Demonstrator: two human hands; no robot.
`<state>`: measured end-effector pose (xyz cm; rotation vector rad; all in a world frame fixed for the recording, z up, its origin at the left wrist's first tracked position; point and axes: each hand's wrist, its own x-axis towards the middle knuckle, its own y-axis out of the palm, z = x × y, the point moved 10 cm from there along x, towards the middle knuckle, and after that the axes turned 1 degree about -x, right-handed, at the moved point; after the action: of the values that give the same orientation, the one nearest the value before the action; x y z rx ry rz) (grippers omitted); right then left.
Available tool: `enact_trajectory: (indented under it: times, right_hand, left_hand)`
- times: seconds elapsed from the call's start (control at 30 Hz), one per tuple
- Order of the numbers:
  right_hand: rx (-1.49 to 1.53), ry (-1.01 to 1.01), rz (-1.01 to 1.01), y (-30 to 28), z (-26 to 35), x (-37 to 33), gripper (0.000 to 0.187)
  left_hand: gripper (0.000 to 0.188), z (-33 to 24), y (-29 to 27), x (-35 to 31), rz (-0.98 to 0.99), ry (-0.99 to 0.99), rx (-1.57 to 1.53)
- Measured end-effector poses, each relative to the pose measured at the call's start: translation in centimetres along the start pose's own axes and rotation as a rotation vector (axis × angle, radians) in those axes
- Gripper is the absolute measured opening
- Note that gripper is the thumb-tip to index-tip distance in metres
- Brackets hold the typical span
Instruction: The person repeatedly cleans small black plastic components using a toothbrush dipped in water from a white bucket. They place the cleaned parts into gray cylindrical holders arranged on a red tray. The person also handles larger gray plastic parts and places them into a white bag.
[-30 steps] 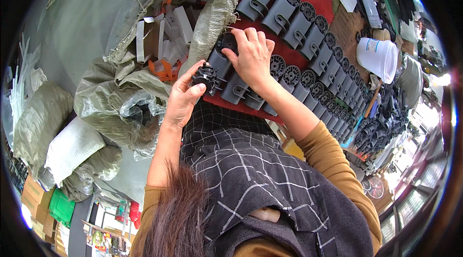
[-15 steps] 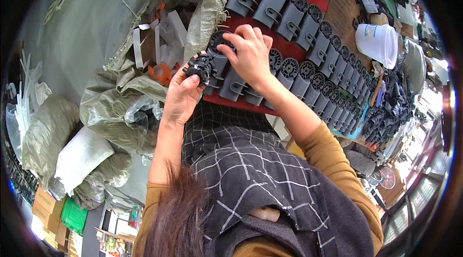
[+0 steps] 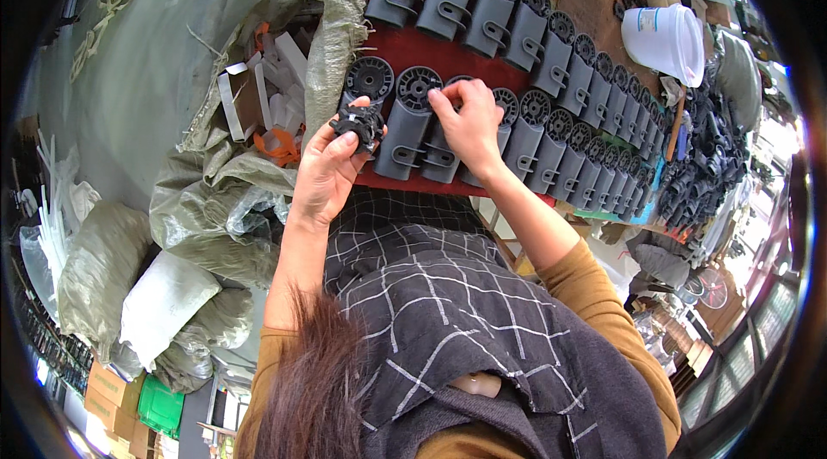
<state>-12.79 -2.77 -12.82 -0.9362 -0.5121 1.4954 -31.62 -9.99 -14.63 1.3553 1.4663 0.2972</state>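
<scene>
Parts (image 3: pixel 357 126), small, black and bunched together, are being held in the left hand (image 3: pixel 327 170), whose grip is being kept closed around them. They are being held up in front of the leftmost tube (image 3: pixel 369 77) of the near row, so that most of its grey body is being hidden.

The right hand (image 3: pixel 472 125) is being held over the same row, palm down, with thumb and forefinger drawn close together. Whether anything small is being pinched in that grip cannot be told.

The second tube (image 3: pixel 403 139) is being flanked by both hands, and the right is being held nearer. Its black disc (image 3: pixel 419 87) is lying just to the left of the right fingertips; whether it is being touched cannot be made out. The tube's long axis is being pointed away from the person, with the disc at the far end and the near end slanting a little to the left.

Both rows of tubes are being carried on a bench (image 3: pixel 405 46) with a red cover. To the left, an open sack (image 3: pixel 338 41) is being filled out by white pieces (image 3: pixel 293 57); beyond the far row, to the right, a white tub (image 3: pixel 648 33) is being kept.
</scene>
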Motion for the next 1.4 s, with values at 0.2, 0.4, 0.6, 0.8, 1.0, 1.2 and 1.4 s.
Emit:
enact_trajectory:
  times: [0.2, 0.4, 0.6, 0.8, 1.0, 1.2, 1.4]
  right_hand:
    - [-0.192, -0.142, -0.111, 1.6, 2.1, 0.7, 0.023]
    - [-0.219, -0.320, -0.210, -0.8, 3.1, -0.8, 0.029]
    - [-0.291, -0.325, -0.105, -0.1, 3.5, 0.2, 0.028]
    - [0.571, -0.091, 0.251, -0.8, 4.0, -1.8, 0.016]
    - [0.739, 0.081, 0.103, -3.3, -0.1, -2.6, 0.013]
    - [-0.096, -0.127, -0.271, -6.0, -2.9, -2.0, 0.016]
    - [-0.158, -0.020, -0.246, -2.4, -3.3, -0.5, 0.023]
  left_hand:
    - [0.053, -0.3, -0.2, 0.2, -0.005, 0.018, 0.018]
    - [0.054, -0.5, 0.2, 0.3, -0.010, 0.019, 0.023]
    - [0.053, -0.3, 1.3, 1.0, 0.023, 0.010, 0.065]
    - [0.051, 1.1, 3.0, 1.6, 0.059, -0.073, 0.044]
    - [0.046, 2.0, 3.7, 2.2, 0.078, -0.099, 0.091]
    - [0.047, 2.4, 3.4, 2.4, 0.049, -0.100, 0.137]
    - [0.047, 2.7, 3.9, 2.1, 0.054, -0.094, 0.135]
